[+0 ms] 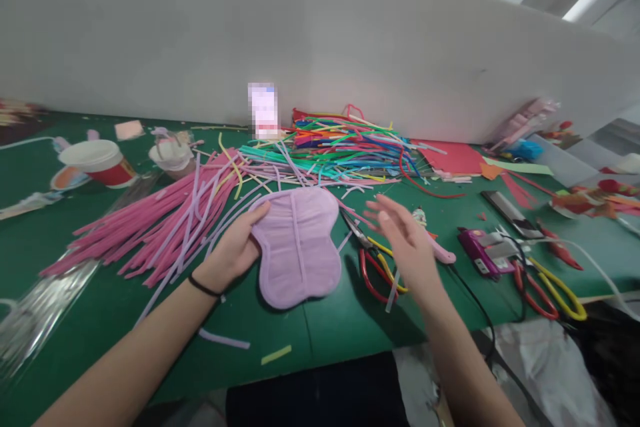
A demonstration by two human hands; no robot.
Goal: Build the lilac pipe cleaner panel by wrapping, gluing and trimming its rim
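Note:
A lilac butterfly-shaped piece (317, 247), edged and ribbed with what look like pipe cleaners, is held at its left side by my left hand (237, 243), thumb on top. My right hand (403, 233) hovers to the right of it, fingers apart and holding nothing. Below and beside that hand lie red-and-yellow-handled scissors (373, 263) with a clear glue stick (393, 292) across the handles. Just past my right hand is a pink glue gun (441, 250), partly hidden by the hand, its black cord running toward the table's front edge.
Pink pipe cleaners (145, 220) fan out at left, and a multicoloured heap (345, 147) lies at the back. Paper cups (103, 163) stand at far left. A purple box-like device (483, 250), more scissors (560, 290), and red paper (447, 157) are at right. A phone (263, 110) leans on the wall.

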